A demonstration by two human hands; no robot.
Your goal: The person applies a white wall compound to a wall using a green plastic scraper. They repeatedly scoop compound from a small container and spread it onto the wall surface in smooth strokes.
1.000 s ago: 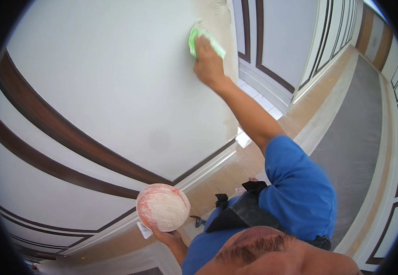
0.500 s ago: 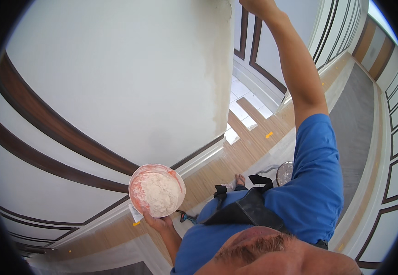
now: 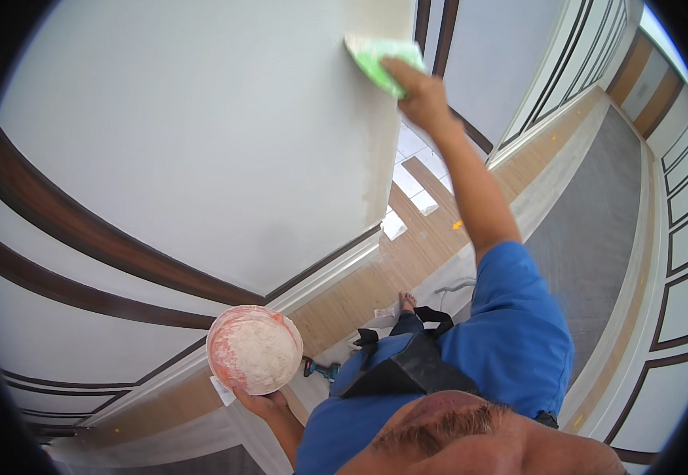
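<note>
Pressing green float (image 3: 380, 59) flat on wall w/ right hand (image 3: 421, 96), long axis upper-left to lower-right

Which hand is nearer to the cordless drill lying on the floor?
Left. The left hand holds the bowl of filler just beside the drill in view; the right hand presses a green trowel high on the wall.

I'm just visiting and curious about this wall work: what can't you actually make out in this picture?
Head view only:
- The green pad: its working face lies against the white wall, and the right hand covers its lower end.
- The round bowl: the whitish paste fills it, hiding its depth; the left hand sits underneath, its grip mostly hidden.
- The small tool on the floor: too small to tell its kind.
</note>
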